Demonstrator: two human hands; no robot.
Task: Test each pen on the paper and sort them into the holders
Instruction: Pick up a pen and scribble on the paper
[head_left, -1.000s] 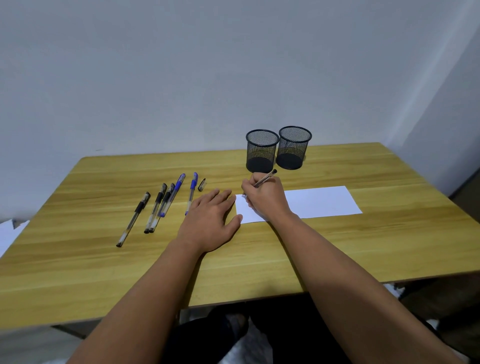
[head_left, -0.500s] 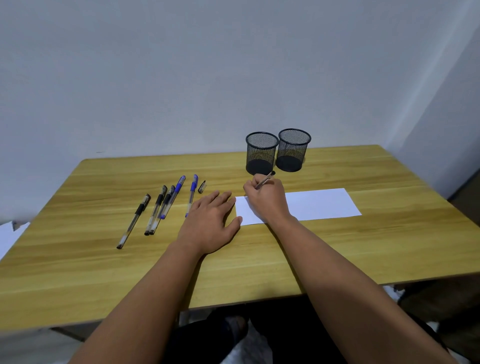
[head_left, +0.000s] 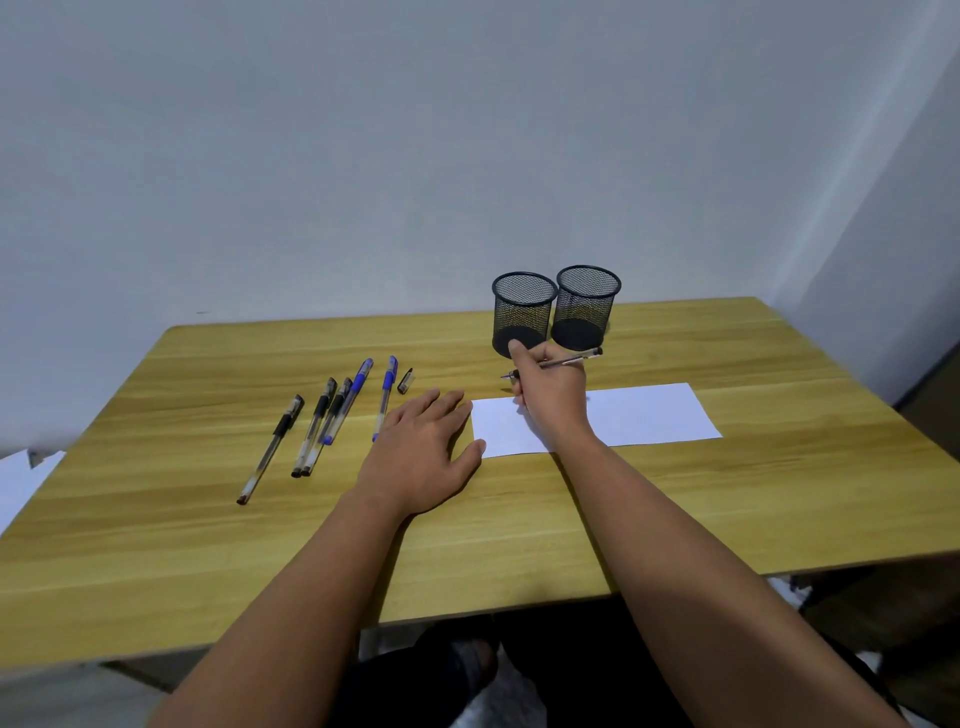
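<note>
My right hand (head_left: 549, 391) grips an uncapped black pen (head_left: 571, 359), held nearly level above the far left edge of the white paper (head_left: 644, 414), tip pointing left. Just behind it stand two black mesh holders, the left holder (head_left: 523, 312) and the right holder (head_left: 587, 306). My left hand (head_left: 423, 453) lies flat on the table, fingers spread, thumb touching the paper's left edge. To the left lie three black pens (head_left: 270, 449) (head_left: 314, 426) (head_left: 328, 427), two blue pens (head_left: 349, 400) (head_left: 385, 397) and a loose black cap (head_left: 405, 380).
The wooden table (head_left: 779, 493) reaches to a grey wall at the back and a corner at the right. White sheets (head_left: 21, 475) lie off the table's left edge. My legs show below the near edge.
My right hand has lifted off the paper and moved away from me toward the holders, and the pen has swung from upright to nearly level. The left hand has stayed put.
</note>
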